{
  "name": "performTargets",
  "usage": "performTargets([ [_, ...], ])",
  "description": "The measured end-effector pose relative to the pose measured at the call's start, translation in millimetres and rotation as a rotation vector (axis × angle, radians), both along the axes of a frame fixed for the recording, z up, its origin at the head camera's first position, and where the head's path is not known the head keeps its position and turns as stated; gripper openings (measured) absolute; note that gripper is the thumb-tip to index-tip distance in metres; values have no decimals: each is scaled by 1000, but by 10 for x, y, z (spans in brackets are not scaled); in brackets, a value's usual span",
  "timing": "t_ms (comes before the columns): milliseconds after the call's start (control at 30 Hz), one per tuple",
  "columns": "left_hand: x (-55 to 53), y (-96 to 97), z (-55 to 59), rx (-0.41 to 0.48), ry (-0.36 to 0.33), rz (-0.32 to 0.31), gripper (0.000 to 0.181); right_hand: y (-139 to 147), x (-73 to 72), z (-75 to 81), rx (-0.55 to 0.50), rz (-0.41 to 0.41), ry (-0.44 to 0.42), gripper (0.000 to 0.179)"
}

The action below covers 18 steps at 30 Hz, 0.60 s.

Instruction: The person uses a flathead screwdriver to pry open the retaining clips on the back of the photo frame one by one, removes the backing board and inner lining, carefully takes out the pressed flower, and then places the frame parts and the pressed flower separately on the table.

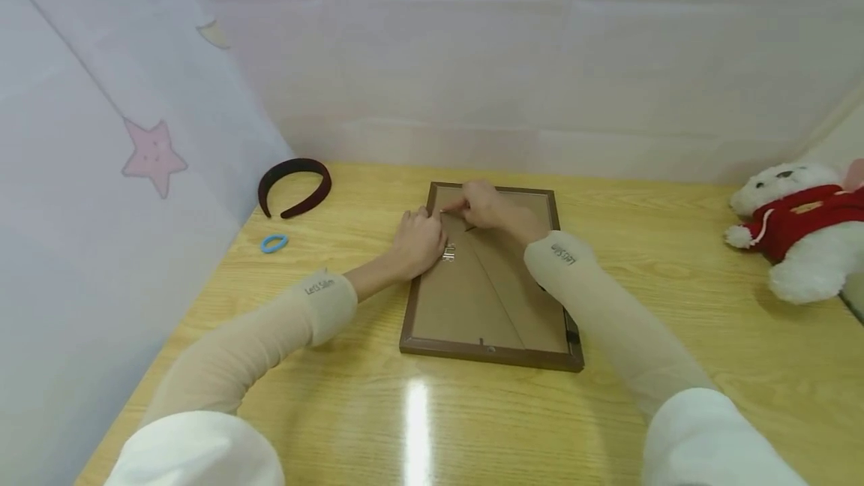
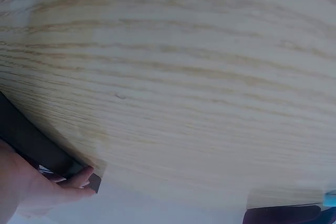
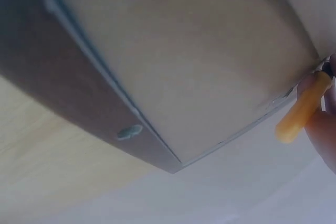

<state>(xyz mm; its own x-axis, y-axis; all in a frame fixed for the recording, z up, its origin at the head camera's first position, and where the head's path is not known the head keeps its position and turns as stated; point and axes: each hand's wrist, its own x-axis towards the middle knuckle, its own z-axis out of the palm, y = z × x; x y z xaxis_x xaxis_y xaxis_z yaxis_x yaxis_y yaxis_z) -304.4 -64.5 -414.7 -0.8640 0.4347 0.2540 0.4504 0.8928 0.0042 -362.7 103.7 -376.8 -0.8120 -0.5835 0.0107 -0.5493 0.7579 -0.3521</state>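
A brown picture frame (image 1: 466, 306) lies back side up on the wooden table, its tan backing board showing. My left hand (image 1: 417, 244) grips the frame's left edge; in the left wrist view its fingers (image 2: 79, 182) curl against the dark side of the frame. Over the upper part of the backing, my right hand (image 1: 489, 205) reaches toward the left rim. From the right wrist view, its fingers pinch a small tool with an orange handle (image 3: 302, 108), held at the frame's inner edge; the tool's tip is hidden. A metal hanger (image 1: 448, 252) is beside the left hand.
A dark headband (image 1: 297, 163) rests at the table's far left, with a blue hair tie (image 1: 274, 244) in front of it. At the right lies a white teddy bear (image 1: 806, 265) in a red sweater. A pale curtain (image 1: 472, 81) hangs behind the table.
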Motion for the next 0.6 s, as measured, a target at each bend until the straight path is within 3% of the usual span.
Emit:
performTargets([
  [133,12,20,-5,59,-43,-6,44,-17,22,0,12,-27,-31,46],
  [400,2,9,-8,211,-94,21,44,-104,0,-2,26,1,16,51],
  [600,3,11,-57,279,-95,1,42,-144,30,-6,34,-47,48,37],
])
